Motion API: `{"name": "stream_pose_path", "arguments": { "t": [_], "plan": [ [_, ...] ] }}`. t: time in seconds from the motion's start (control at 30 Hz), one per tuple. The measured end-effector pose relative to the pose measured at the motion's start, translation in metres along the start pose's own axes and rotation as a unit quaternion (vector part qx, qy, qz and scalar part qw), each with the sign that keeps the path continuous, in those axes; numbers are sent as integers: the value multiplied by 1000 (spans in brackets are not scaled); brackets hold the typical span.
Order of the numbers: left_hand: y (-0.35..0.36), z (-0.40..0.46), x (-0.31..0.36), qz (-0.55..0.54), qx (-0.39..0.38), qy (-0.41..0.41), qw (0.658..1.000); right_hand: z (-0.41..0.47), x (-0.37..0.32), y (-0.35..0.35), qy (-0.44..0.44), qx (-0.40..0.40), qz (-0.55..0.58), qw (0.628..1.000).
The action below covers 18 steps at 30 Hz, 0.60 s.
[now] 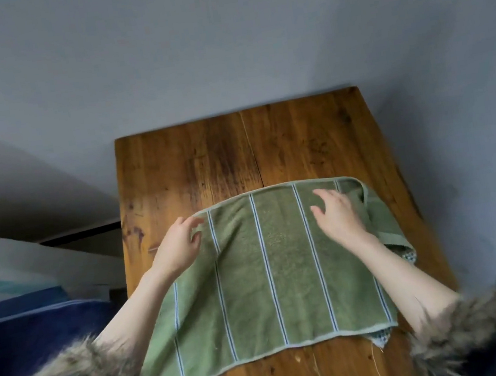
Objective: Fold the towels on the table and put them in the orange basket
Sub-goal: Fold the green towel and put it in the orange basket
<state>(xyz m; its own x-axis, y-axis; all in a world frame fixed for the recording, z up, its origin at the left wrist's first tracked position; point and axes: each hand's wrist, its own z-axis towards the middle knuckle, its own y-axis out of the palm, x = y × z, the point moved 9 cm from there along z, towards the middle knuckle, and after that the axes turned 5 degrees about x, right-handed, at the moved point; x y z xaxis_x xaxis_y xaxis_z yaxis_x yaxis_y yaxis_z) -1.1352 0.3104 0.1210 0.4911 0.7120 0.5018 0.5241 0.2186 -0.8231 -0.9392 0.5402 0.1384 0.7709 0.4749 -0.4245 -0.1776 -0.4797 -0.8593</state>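
since the green terry towel with pale stripes [270, 273] lies soft and limp under both hands, we'd pinch its far corners; left hand [178, 244] and right hand [337, 215] hover loosely spread, gripping nothing.

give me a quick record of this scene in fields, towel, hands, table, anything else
towel: green towel with pale stripes, spread flat on the table, far right corner doubled over
left hand: left hand at the towel's far left corner, fingers curled at the edge; actual pinch unclear
right hand: right hand over the towel near its far right corner, fingers relaxed, gripping nothing
table: wooden table, far half bare
under towel: a patterned cloth peeks out at the right edge
basket: no orange basket in view
sleeves: dark with fur cuffs
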Motion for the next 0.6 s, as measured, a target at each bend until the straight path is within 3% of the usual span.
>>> {"name": "stream_pose_path", "arguments": {
  "t": [0.13,0.3,0.5,0.6],
  "plan": [
    [11,-7,-58,6,-10,-47,999,-15,-35,70,-31,-81,2,996],
    [18,-15,-108,9,8,-94,995,-28,-65,139,-38,-155,-103,982],
    [31,-11,-102,-7,-9,-76,997,-36,-62,170,-26,-181,-194,964],
    [16,-4,-97,-4,38,-73,997,-34,-61,172,-22,-189,-194,962]
  ]
}}
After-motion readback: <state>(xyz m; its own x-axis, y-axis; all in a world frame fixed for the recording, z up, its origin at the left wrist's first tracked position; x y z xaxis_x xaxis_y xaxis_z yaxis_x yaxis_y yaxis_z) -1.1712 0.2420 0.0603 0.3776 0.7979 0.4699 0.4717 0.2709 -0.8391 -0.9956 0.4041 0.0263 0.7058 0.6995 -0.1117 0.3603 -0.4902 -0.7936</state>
